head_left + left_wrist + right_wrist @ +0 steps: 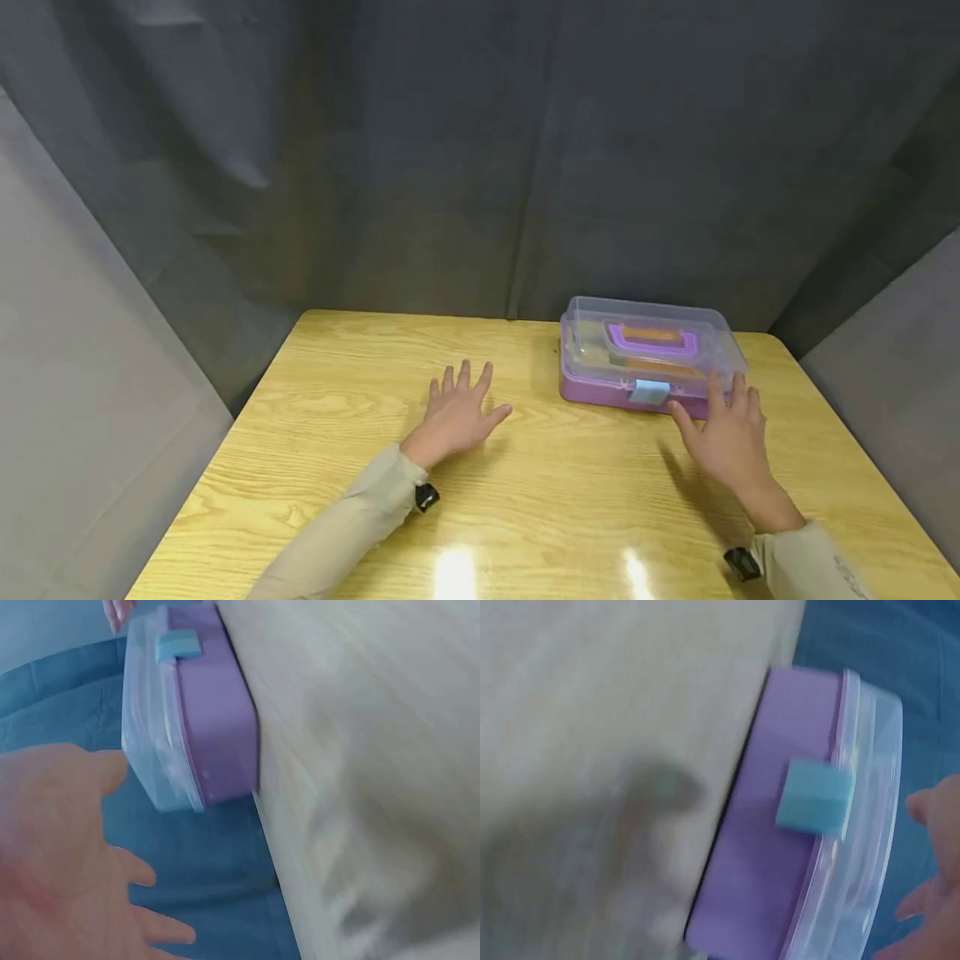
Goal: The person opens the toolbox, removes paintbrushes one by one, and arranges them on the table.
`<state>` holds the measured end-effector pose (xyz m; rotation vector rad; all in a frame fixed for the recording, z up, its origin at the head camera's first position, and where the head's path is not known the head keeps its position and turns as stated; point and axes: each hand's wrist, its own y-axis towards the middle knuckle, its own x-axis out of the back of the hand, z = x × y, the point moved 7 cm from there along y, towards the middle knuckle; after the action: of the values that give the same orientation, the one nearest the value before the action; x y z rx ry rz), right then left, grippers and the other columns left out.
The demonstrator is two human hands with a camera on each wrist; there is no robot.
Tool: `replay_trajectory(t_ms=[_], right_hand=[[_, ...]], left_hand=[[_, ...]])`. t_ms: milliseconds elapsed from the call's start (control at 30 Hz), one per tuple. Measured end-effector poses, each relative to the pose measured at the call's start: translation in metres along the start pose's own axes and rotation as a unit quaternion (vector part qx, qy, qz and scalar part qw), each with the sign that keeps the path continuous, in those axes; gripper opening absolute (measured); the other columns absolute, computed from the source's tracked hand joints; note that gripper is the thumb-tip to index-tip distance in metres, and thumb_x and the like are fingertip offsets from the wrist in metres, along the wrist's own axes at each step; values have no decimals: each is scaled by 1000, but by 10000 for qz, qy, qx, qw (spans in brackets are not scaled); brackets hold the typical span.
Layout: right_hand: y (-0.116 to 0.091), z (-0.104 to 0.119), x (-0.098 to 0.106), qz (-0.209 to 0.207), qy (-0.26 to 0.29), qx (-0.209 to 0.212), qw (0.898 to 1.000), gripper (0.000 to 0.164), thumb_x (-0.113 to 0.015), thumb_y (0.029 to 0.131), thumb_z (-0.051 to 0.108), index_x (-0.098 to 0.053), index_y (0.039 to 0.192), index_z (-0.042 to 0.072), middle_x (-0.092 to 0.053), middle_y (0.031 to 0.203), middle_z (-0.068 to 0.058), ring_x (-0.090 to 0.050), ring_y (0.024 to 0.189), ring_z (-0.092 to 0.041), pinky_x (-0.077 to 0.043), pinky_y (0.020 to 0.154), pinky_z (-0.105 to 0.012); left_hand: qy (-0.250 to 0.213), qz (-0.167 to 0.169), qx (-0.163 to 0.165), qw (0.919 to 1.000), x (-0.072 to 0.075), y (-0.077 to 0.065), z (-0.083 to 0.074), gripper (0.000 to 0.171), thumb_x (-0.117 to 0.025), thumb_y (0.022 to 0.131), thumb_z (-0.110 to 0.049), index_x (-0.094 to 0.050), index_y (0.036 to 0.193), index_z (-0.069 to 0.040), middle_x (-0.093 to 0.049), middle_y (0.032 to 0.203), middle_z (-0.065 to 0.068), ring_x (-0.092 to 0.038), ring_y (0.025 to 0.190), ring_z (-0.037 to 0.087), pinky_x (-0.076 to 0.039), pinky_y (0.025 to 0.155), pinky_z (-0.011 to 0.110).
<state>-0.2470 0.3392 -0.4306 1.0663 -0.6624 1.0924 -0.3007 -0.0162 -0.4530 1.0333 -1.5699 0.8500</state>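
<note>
A purple plastic storage box (600, 390) with a clear lid, a purple carry handle (652, 348) and a light blue latch (648, 392) stands at the back right of the table. Orange items show through its lid. My right hand (729, 433) is spread just in front of the box's right front corner, its fingertips overlapping that corner in the head view. To the left of the box, my left hand (455, 417) hovers over the table with fingers apart and nothing in it. The right wrist view shows the latch (815, 797) closed over the lid's edge.
The wooden table (360, 367) has rounded back corners. A dark cloth (420, 167) hangs behind it, with grey panels (90, 375) on both sides. Both wrists carry a small black device (426, 497) below the sleeve.
</note>
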Motion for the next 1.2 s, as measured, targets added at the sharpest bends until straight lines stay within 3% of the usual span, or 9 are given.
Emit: replay_trajectory(t_ms=[233, 333, 467, 667, 833, 967, 1200], right_hand=[[41, -38, 11, -9, 399, -478, 9981, 78, -44, 96, 43, -17, 145, -11, -3, 144, -44, -9, 127, -65, -17, 96, -74], [54, -54, 13, 156, 620, -698, 9955, 79, -40, 97, 44, -13, 145, -11, -4, 143, -45, -11, 126, -65, -16, 97, -73], [66, -70, 11, 426, 895, -898, 9910, 78, -34, 99, 46, -8, 146, -10, -8, 143, -45, -11, 128, -62, -15, 99, -71], [73, -81, 4, 758, 1323, -1135, 9818, 75, -28, 100, 47, -4, 148, -6, -8, 146, -40, -8, 132, -58, -12, 102, -68], [78, -82, -2, 1122, 1973, -1415, 9636, 80, -28, 99, 53, 5, 149, 1, 4, 151, -32, 1, 135, -53, -7, 105, -66], [82, -82, -7, 1181, 2506, -1349, 9513, 75, -30, 100, 48, 8, 150, 8, 9, 153, -25, 7, 137, -47, -3, 107, -62], [85, -84, -9, 1170, 3128, -1163, 9354, 64, -30, 103, 39, 5, 151, 14, 7, 153, -22, 7, 138, -42, 1, 110, -56]], left_hand=[[-787, -81, -223, 9966, -4, 62, -54, 78, -27, 92, -68, -3, 153, -27, -7, 157, 16, -14, 139, 43, -19, 108, 59], [-1275, -156, -369, 9910, -7, 82, -74, 77, -31, 93, -65, 1, 153, -29, -4, 157, 16, -13, 139, 43, -22, 107, 58], [-1907, -210, -473, 9803, -9, 102, -90, 75, -34, 94, -61, 1, 153, -29, 1, 157, 16, -10, 140, 42, -27, 106, 56], [-2506, -240, -617, 9658, -13, 120, -103, 73, -29, 95, -61, -2, 153, -27, 8, 157, 12, -6, 141, 36, -20, 110, 51], [-3052, -457, -455, 9501, -12, 132, -105, 67, -29, 98, -56, -5, 153, -26, 5, 158, 9, -9, 142, 31, -18, 112, 46], [-3418, -545, -312, 9377, -12, 139, -106, 61, -33, 100, -48, -11, 153, -27, 1, 158, 5, -9, 143, 25, -16, 113, 43], [-3637, -342, -292, 9304, -14, 140, -109, 60, -33, 100, -50, -14, 152, -30, 4, 158, 1, -10, 142, 24, -17, 112, 45]])
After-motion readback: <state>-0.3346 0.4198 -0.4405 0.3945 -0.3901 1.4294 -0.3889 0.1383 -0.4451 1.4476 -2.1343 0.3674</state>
